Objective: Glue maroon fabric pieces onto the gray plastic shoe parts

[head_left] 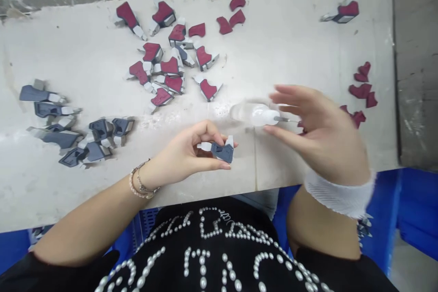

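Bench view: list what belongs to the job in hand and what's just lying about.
Likely part of the job:
gray part, in the left hand
bottle, by the open right hand
loose red pieces
red-topped parts
other gray parts, off to the left

Apparently incidental:
bracelets, merely worn
blue crates, below the table, perhaps storage

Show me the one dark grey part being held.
The dark grey part pinched in the grip of the left hand; the other dark grey parts lie on the tabletop.
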Tool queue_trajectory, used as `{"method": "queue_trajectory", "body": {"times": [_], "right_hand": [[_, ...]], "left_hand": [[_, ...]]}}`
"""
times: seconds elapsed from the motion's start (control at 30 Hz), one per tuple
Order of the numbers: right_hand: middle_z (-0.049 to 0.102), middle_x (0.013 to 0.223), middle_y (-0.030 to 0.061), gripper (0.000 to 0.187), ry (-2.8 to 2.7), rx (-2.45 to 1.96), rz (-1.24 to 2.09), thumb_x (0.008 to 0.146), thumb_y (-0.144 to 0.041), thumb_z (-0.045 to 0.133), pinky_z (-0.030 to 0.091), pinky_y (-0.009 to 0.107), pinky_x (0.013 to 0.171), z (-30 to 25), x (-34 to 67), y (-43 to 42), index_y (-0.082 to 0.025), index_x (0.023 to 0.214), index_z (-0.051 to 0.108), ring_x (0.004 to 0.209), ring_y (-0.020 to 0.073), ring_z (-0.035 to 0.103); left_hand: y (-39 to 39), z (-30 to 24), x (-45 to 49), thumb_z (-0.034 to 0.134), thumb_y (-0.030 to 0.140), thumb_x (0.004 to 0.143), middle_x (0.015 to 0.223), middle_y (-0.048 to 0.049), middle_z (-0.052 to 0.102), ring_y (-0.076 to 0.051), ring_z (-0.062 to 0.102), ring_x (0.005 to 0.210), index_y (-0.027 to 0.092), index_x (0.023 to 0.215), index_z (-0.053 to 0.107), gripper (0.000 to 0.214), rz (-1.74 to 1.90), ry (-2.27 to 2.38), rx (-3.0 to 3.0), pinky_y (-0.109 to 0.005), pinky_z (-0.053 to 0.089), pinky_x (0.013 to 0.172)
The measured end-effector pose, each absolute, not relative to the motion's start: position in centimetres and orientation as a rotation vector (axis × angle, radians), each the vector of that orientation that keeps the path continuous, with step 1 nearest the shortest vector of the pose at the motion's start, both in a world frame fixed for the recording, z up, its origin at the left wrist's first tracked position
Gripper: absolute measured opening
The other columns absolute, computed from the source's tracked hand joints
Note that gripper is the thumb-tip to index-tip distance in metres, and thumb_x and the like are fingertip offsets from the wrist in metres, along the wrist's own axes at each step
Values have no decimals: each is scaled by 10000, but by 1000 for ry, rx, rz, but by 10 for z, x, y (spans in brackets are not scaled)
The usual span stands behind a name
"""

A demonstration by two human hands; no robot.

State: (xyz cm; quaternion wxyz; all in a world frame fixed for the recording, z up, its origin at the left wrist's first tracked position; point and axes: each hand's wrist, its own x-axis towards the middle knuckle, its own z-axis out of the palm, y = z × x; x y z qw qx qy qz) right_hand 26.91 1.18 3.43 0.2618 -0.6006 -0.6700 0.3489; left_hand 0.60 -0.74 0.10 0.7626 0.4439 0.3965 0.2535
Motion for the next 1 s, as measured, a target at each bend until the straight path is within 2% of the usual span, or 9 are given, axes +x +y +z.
{"method": "queue_trajectory", "body": {"times": [0.1, 0.17, 0.23, 0.47, 0.53, 0.63, 0.73, 0.83, 1.0], "right_hand": [[741, 1078, 80, 373, -1703, -2226, 585, 791, -422, 784, 534, 416, 755, 44, 306, 8, -264, 1123, 721, 903, 265, 681], [737, 1006, 105, 333, -1552, -2542, 475, 814, -453, 742, 494, 418, 727, 46, 323, 11, -231, 1061, 718, 827, 259, 659], [728, 967, 111, 328, -1477, -2619, 500, 825, -452, 713, 478, 419, 732, 43, 330, 17, -213, 1050, 705, 783, 245, 643], [695, 748, 86, 201, -1495, -2572, 655, 792, -403, 744, 452, 391, 631, 34, 318, 39, -224, 772, 653, 634, 206, 600], [719, 771, 88, 185, -1534, -2540, 690, 785, -379, 760, 457, 380, 626, 36, 315, 40, -220, 781, 664, 663, 210, 629], [750, 787, 56, 186, -1616, -2449, 787, 799, -363, 768, 472, 343, 608, 39, 309, 34, -226, 923, 756, 690, 201, 665], [716, 678, 6, 143, -1716, -2358, 837, 774, -351, 800, 424, 309, 515, 42, 297, 19, -262, 885, 814, 541, 149, 577], [684, 619, -32, 104, -1885, -2050, 813, 791, -385, 789, 403, 276, 456, 50, 280, 2, -304, 848, 819, 472, 111, 505], [768, 827, -61, 119, -1979, -1500, 1272, 936, -396, 667, 566, 189, 588, 66, 256, -17, -311, 899, 742, 674, 106, 703]], "left_hand": [[-9, 1, 7, 865, 265, 745, 1072, -82, 704, -202, 702, 1080, 175, 943, 553, 380, 545, 868, 992, -302, 649, 825], [-10, 1, 8, 867, 277, 742, 1049, -79, 707, -196, 699, 1050, 175, 950, 562, 384, 542, 876, 1024, -305, 645, 815], [-10, 0, 8, 868, 279, 740, 1035, -77, 704, -192, 697, 1031, 175, 952, 566, 384, 541, 883, 1042, -297, 643, 797], [-12, -1, 8, 834, 249, 777, 1095, -99, 676, -223, 660, 1165, 169, 952, 557, 337, 573, 863, 1027, -284, 645, 813], [-13, -3, 8, 824, 247, 791, 1082, -96, 675, -221, 663, 1162, 168, 960, 556, 327, 587, 842, 1024, -283, 644, 818], [-14, -4, 9, 828, 245, 787, 1104, -110, 675, -241, 657, 1191, 162, 956, 556, 330, 601, 843, 1025, -286, 642, 822], [-15, -2, 9, 818, 226, 792, 1125, -122, 680, -258, 655, 1207, 161, 951, 554, 315, 600, 854, 1022, -308, 647, 835], [-15, -1, 9, 808, 207, 799, 1157, -128, 687, -241, 678, 1161, 165, 947, 546, 304, 599, 851, 1014, -313, 653, 831], [-17, -3, 10, 798, 194, 811, 1131, -110, 713, -216, 695, 1128, 177, 950, 540, 294, 669, 857, 1068, -286, 653, 811]]}}
